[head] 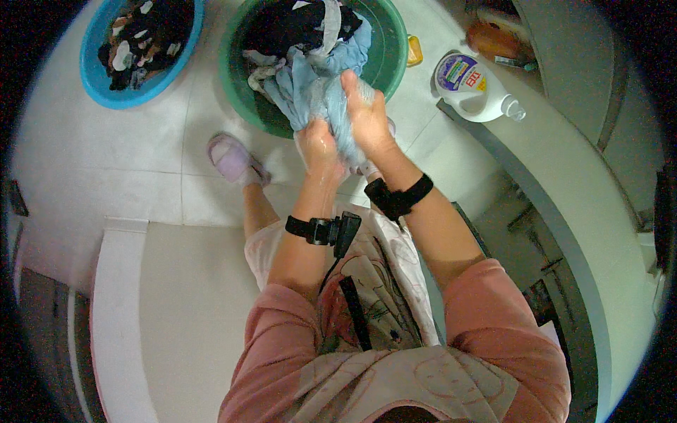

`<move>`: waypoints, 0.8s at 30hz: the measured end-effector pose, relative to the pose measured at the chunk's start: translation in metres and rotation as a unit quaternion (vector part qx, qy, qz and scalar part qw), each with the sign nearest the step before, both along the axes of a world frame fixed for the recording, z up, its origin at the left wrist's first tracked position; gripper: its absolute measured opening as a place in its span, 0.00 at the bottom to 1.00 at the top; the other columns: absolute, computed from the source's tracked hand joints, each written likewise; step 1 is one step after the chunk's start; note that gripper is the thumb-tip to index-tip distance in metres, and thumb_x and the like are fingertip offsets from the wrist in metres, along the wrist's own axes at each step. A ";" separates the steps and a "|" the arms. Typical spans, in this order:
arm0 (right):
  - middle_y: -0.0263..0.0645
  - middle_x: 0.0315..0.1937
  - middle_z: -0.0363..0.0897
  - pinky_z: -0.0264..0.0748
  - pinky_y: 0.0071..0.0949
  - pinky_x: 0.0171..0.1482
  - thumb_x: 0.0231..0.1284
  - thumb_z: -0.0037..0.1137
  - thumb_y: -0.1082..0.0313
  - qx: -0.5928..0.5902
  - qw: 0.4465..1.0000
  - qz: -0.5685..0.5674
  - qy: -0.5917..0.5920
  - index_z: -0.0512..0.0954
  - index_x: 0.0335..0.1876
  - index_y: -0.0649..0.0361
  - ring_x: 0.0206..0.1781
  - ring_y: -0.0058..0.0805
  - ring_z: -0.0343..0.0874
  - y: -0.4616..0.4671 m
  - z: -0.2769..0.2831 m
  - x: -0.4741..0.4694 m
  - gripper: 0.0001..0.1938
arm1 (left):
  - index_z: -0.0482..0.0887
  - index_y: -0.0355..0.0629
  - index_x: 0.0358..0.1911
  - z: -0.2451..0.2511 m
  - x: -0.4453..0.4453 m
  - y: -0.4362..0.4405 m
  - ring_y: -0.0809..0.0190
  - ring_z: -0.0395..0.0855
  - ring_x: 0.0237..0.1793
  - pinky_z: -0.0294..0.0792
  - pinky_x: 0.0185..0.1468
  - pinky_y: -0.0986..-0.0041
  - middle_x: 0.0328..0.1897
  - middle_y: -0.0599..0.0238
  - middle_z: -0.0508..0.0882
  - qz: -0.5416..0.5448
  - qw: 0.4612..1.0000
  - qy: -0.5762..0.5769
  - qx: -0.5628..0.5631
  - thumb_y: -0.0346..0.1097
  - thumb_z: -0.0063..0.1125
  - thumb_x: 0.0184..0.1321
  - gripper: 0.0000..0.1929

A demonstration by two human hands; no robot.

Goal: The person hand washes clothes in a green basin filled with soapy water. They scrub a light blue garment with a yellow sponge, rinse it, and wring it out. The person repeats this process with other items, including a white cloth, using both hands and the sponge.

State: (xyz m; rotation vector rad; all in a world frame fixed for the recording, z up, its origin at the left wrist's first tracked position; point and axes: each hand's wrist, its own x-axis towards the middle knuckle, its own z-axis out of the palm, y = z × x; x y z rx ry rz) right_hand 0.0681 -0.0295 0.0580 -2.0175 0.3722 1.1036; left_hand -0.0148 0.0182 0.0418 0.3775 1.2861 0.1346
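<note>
A wet light-blue cloth garment (301,87) is bunched between my two hands over the near rim of a green plastic basin (389,31). My left hand (320,143) grips its lower part, with suds on the skin. My right hand (367,113) clasps the cloth from the right side, foam along the fingers. The rest of the garment trails into the basin. Beyond it lies a heap of dark laundry (288,26) with a pale strip (331,26) across it. Whether the blue cloth is one piece or several, I cannot tell.
A blue basin (90,79) with dark laundry stands on the tiled floor at far left. A white detergent bottle (476,87), uncapped, lies on the pale ledge at right. Beside the green basin is a yellow soap bar (415,51). My slippered foot (232,158) is below.
</note>
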 end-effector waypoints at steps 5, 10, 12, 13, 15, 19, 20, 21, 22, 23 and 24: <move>0.52 0.48 0.80 0.72 0.38 0.54 0.70 0.35 0.37 0.107 0.956 -0.210 0.175 0.78 0.49 0.67 0.48 0.37 0.78 -0.018 -0.063 0.024 0.34 | 0.75 0.33 0.55 -0.018 -0.003 0.013 0.60 0.79 0.52 0.70 0.58 0.67 0.55 0.61 0.79 0.070 0.993 -0.003 -0.095 0.40 0.55 0.62 0.21; 0.59 0.58 0.72 0.67 0.42 0.64 0.64 0.50 0.51 -0.054 0.970 0.222 -0.087 0.69 0.63 0.60 0.61 0.57 0.71 -0.067 -0.133 0.067 0.27 | 0.60 0.37 0.67 -0.018 -0.006 0.045 0.54 0.67 0.66 0.58 0.71 0.59 0.70 0.56 0.65 0.110 0.980 -0.026 -0.162 0.46 0.51 0.69 0.29; 0.61 0.62 0.67 0.66 0.45 0.66 0.59 0.57 0.59 -0.098 0.913 0.356 -0.176 0.66 0.66 0.58 0.63 0.62 0.68 -0.079 -0.159 0.076 0.29 | 0.56 0.39 0.69 -0.015 -0.008 0.050 0.52 0.63 0.69 0.56 0.72 0.56 0.73 0.53 0.61 0.112 0.980 -0.025 -0.161 0.46 0.49 0.69 0.31; 0.62 0.63 0.65 0.65 0.45 0.66 0.57 0.58 0.62 -0.093 0.886 0.397 -0.221 0.65 0.66 0.58 0.63 0.63 0.67 -0.079 -0.172 0.078 0.30 | 0.54 0.40 0.70 -0.014 -0.009 0.051 0.52 0.62 0.71 0.55 0.72 0.55 0.73 0.53 0.59 0.111 0.979 -0.037 -0.165 0.46 0.49 0.70 0.31; 0.63 0.65 0.62 0.64 0.47 0.68 0.54 0.60 0.67 -0.129 0.821 0.488 -0.266 0.63 0.67 0.58 0.63 0.64 0.66 -0.074 -0.197 0.075 0.33 | 0.52 0.41 0.72 -0.012 -0.013 0.049 0.51 0.60 0.72 0.54 0.73 0.53 0.74 0.51 0.57 0.102 0.979 -0.054 -0.170 0.45 0.48 0.70 0.32; 0.62 0.64 0.63 0.73 0.47 0.61 0.54 0.59 0.69 -0.271 0.834 0.460 -0.143 0.65 0.65 0.53 0.61 0.65 0.69 -0.052 -0.236 0.041 0.30 | 0.53 0.41 0.72 -0.014 -0.023 0.044 0.51 0.60 0.72 0.55 0.72 0.53 0.73 0.50 0.58 0.057 0.982 -0.053 -0.171 0.44 0.47 0.69 0.31; 0.61 0.63 0.65 0.74 0.44 0.60 0.53 0.61 0.68 -0.268 0.851 0.434 -0.124 0.67 0.65 0.52 0.60 0.61 0.71 -0.048 -0.242 0.040 0.30 | 0.54 0.41 0.71 -0.015 -0.025 0.044 0.51 0.59 0.72 0.56 0.72 0.52 0.73 0.50 0.58 0.042 0.984 -0.068 -0.159 0.44 0.48 0.69 0.31; 0.59 0.62 0.68 0.75 0.42 0.59 0.52 0.62 0.67 -0.268 0.865 0.418 -0.074 0.68 0.64 0.50 0.58 0.58 0.74 -0.045 -0.244 0.039 0.30 | 0.54 0.41 0.71 -0.017 -0.027 0.044 0.51 0.60 0.72 0.56 0.72 0.52 0.73 0.51 0.59 0.041 0.984 -0.054 -0.164 0.44 0.48 0.69 0.31; 0.57 0.60 0.71 0.76 0.39 0.58 0.52 0.64 0.66 -0.271 0.874 0.402 -0.021 0.70 0.64 0.49 0.57 0.54 0.76 -0.045 -0.241 0.036 0.30 | 0.55 0.41 0.71 -0.015 -0.029 0.042 0.51 0.60 0.72 0.56 0.71 0.51 0.73 0.51 0.59 0.040 0.984 -0.054 -0.167 0.44 0.49 0.68 0.31; 0.56 0.59 0.73 0.76 0.36 0.57 0.51 0.65 0.65 -0.289 0.880 0.376 0.029 0.72 0.63 0.47 0.55 0.51 0.79 -0.046 -0.235 0.040 0.30 | 0.56 0.40 0.71 -0.015 -0.030 0.040 0.51 0.60 0.72 0.57 0.71 0.51 0.73 0.51 0.59 0.040 0.983 -0.047 -0.173 0.44 0.50 0.68 0.31; 0.47 0.42 0.84 0.78 0.33 0.50 0.53 0.61 0.67 -0.256 0.929 0.267 -0.035 0.78 0.55 0.56 0.47 0.39 0.83 -0.049 -0.222 0.035 0.21 | 0.56 0.41 0.70 -0.013 -0.031 0.038 0.51 0.60 0.72 0.58 0.70 0.50 0.73 0.51 0.59 0.032 0.982 -0.050 -0.180 0.44 0.50 0.68 0.32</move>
